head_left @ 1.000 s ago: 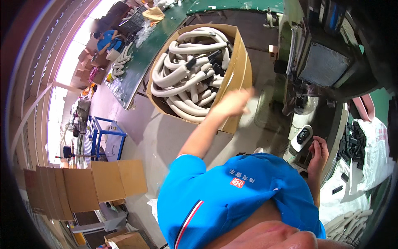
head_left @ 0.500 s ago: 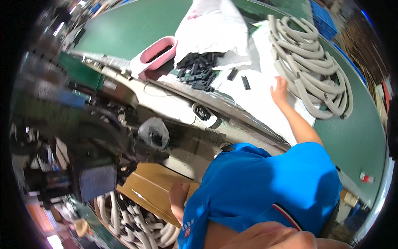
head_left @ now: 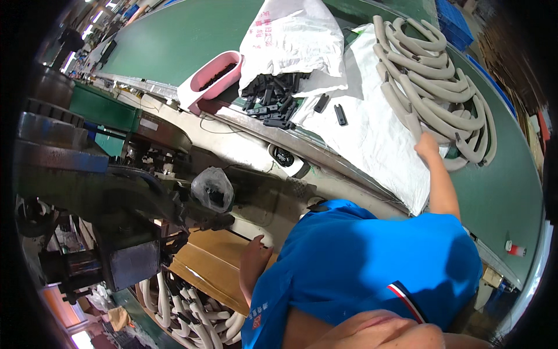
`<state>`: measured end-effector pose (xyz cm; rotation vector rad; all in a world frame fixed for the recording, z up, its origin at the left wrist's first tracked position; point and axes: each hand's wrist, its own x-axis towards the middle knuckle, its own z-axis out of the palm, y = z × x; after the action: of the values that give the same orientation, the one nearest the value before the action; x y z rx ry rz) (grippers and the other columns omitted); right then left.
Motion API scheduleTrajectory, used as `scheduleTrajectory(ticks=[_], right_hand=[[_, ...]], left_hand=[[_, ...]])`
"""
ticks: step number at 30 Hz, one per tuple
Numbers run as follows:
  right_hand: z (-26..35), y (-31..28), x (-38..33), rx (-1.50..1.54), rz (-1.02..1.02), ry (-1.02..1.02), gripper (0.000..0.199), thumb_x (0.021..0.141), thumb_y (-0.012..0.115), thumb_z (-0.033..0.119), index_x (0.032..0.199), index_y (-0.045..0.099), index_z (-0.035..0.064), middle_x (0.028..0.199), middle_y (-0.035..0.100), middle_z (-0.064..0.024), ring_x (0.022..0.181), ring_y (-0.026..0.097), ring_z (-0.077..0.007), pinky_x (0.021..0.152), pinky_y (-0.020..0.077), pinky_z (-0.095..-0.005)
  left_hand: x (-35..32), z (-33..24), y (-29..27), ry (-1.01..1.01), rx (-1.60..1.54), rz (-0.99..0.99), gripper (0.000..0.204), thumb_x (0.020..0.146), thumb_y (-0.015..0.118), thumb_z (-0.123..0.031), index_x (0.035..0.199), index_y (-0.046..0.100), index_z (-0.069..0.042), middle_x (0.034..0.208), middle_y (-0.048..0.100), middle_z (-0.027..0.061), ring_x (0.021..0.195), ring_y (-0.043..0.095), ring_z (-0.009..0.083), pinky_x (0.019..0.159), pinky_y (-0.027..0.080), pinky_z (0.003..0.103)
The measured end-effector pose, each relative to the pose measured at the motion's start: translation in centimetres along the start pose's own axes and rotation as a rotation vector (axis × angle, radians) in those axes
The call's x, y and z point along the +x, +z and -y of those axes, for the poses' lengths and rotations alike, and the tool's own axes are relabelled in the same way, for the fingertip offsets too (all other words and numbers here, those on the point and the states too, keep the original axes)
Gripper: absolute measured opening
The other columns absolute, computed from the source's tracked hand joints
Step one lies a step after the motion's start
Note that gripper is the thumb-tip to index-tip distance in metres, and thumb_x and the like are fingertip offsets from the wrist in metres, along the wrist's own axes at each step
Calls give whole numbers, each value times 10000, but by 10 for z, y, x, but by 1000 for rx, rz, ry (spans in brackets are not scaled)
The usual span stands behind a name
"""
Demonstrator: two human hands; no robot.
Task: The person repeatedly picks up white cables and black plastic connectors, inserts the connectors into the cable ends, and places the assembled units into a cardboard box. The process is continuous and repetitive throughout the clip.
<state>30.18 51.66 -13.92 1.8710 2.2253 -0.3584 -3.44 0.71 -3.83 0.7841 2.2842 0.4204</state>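
Observation:
My right hand (head_left: 428,146) is closed on the near end of a curved grey tube (head_left: 413,123). That tube lies at the left edge of a pile of similar curved grey tubes (head_left: 459,87), on a white woven sheet (head_left: 372,139) over the green table. My left hand (head_left: 254,259) hangs low beside a brown cardboard box (head_left: 212,259), its fingers loosely apart, holding nothing I can see. Two black plastic pieces (head_left: 340,115) rest apart on the sheet. A heap of such black pieces (head_left: 279,96) spills from a white sack (head_left: 293,41).
A pink tub (head_left: 214,75) with small dark parts stands at the edge of the green table (head_left: 157,41). To the left is a dark machine (head_left: 125,203) with a clear plastic bag (head_left: 213,189) by it. More grey tubes (head_left: 197,317) fill the box below.
My right hand has moved right and nearer, from above the sheet onto the tube's end, and closed on it. The fingers of my left hand have risen slightly.

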Motion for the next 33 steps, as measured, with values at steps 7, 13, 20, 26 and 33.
scheduleTrajectory(ticks=[7, 13, 20, 26, 33], right_hand=[[234, -34, -128, 884, 168, -312, 365, 786, 675, 305, 932, 574, -14, 852, 625, -111, 730, 581, -176, 628, 480, -329], [273, -63, -151, 1223, 518, -1223, 165, 906, 536, 165, 988, 608, 40, 917, 632, -104, 884, 597, -161, 762, 475, -303], [221, 28, 31, -142, -371, -1195, 340, 763, 527, 27, 1090, 550, 119, 1264, 474, -90, 1112, 478, -286, 823, 458, -373], [248, 30, 15, -76, -315, -1101, 256, 843, 531, 131, 1097, 548, 107, 1005, 581, -110, 885, 555, -268, 729, 469, -360], [345, -65, -189, 841, 955, -1335, 273, 963, 464, 240, 1117, 585, 50, 663, 490, 42, 580, 425, -30, 511, 329, -185]], left_hand=[[57, -100, 1, 565, -387, -247, 598, 758, 702, -129, 1276, 420, -31, 1060, 611, 150, 995, 597, 298, 896, 461, 382], [38, -84, -29, 462, -1074, -264, 526, 663, 715, 36, 1140, 494, 17, 861, 594, 35, 780, 574, 119, 684, 473, 262], [-88, 12, -111, 452, -559, -266, 615, 516, 700, -9, 1093, 494, 55, 933, 579, 145, 637, 560, 181, 574, 444, 284], [-74, -38, -84, 165, -214, -503, 422, 586, 735, -168, 951, 577, -29, 748, 628, 159, 690, 654, 272, 621, 502, 336], [-60, -17, -45, 89, -202, -670, 444, 603, 692, -145, 1024, 566, -77, 803, 635, 168, 743, 631, 346, 648, 509, 387]])
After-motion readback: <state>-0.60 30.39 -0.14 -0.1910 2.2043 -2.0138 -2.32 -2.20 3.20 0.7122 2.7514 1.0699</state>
